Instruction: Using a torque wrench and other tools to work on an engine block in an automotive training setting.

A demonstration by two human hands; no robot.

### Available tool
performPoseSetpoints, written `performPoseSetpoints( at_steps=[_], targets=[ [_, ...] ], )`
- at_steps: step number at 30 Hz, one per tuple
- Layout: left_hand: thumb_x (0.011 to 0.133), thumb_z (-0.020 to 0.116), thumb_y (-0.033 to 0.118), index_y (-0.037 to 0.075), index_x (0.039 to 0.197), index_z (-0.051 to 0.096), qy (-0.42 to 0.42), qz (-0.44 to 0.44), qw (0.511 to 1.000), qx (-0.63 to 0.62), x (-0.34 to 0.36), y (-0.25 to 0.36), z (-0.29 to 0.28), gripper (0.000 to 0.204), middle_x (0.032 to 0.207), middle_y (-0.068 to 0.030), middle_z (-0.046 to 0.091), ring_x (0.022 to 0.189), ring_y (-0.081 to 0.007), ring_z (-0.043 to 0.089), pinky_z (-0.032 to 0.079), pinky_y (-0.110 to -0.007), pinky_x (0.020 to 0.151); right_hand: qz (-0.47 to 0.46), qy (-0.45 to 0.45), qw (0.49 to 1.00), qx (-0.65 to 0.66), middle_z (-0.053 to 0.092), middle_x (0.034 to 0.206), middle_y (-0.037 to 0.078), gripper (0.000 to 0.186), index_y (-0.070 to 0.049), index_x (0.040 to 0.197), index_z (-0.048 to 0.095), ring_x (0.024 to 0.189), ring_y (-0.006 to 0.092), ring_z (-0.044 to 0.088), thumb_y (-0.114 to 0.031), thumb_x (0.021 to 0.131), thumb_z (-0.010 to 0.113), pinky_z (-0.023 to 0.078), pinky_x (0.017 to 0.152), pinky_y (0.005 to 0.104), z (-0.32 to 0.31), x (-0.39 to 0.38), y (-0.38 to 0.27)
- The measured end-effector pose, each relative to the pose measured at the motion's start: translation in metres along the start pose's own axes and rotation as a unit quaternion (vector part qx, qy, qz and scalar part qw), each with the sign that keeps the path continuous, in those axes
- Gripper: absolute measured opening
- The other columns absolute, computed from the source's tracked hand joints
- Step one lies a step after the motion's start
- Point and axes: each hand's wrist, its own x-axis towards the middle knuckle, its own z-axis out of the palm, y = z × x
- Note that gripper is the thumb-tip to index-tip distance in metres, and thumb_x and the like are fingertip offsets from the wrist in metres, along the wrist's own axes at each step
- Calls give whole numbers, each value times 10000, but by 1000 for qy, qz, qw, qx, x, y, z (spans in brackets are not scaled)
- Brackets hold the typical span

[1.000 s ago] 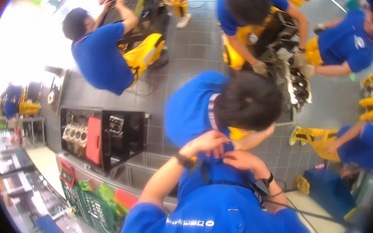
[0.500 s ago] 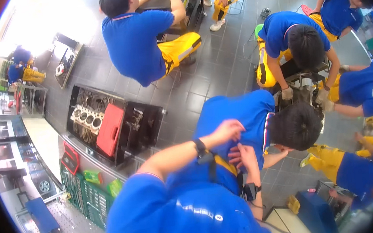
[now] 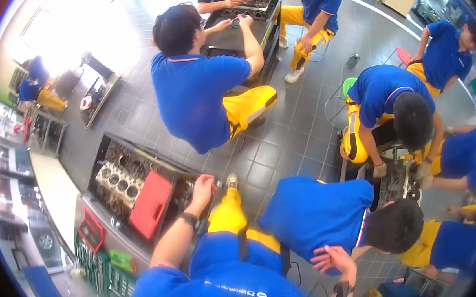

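My left hand reaches forward over the near edge of a trolley, its fingers loosely bent and nothing visible in them. Nearest to it lie a red plastic case and some dark metal parts. Left of the case, an engine block shows its row of round cylinder bores. My right hand is raised with spread fingers and holds nothing. It is close to the blue shirt of a co-worker who bends forward beside me; whether it touches the shirt I cannot tell.
Green tool cases and a small red case lie at my left. A person sits on a stool ahead, by another workbench. To the right, a gloved person leans over an engine. Cables hang near my right arm.
My hands have parted: the left moved left and forward to the trolley, the right lower and off the co-worker's back. My view has shifted, and my yellow trouser leg and shoe now show.
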Motion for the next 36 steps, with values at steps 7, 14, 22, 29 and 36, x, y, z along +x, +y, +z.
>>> performPoseSetpoints(
  at_steps=[7, 14, 22, 29, 36],
  targets=[
    [940, 679, 350, -32, 1505, 345, 291, 252, 861, 333, 191, 177, -61, 760, 1512, -231, 417, 1418, -400, 378, 280, -563, 1142, 53, 301, 951, 49, 753, 860, 255, 574, 102, 963, 706, 654, 316, 748, -423, 1053, 493, 595, 571, 365, 57, 15, -20],
    [886, 663, 639, -45, 1535, 331, 289, 268, 781, 484, 347, 299, -78, 999, 1587, -251, 347, 1489, -402, 296, 279, -554, 1156, 28, 449, 889, 84, 763, 838, 218, 552, 50, 869, 693, 578, 262, 718, -446, 1037, 520, 552, 522, 335, 78, 24, 7],
    [704, 870, 508, -1, 1239, 664, 346, 350, 763, 418, 347, 329, -86, 766, 1255, -210, 663, 1189, -394, 601, 472, -522, 977, -79, 597, 771, 206, 731, 706, 202, 565, 69, 754, 681, 531, 244, 690, -375, 1044, 486, 521, 484, 339, 118, 96, 26],
    [851, 724, 597, 3, 1422, 544, 323, 231, 759, 516, 392, 298, -93, 844, 1455, -163, 561, 1377, -334, 479, 351, -523, 1091, -40, 515, 848, 117, 753, 820, 177, 358, 30, 922, 729, 673, 227, 734, -264, 1020, 551, 599, 637, 358, 146, 186, -54],
    [942, 743, 366, -97, 1463, 431, 264, 214, 879, 336, 388, 296, -96, 764, 1368, -350, 524, 1097, -385, 624, 512, -476, 944, -98, 324, 937, 92, 767, 944, 123, 305, -23, 1122, 702, 740, 207, 722, -269, 1042, 541, 574, 675, 337, 27, 224, -225]
  ],
)
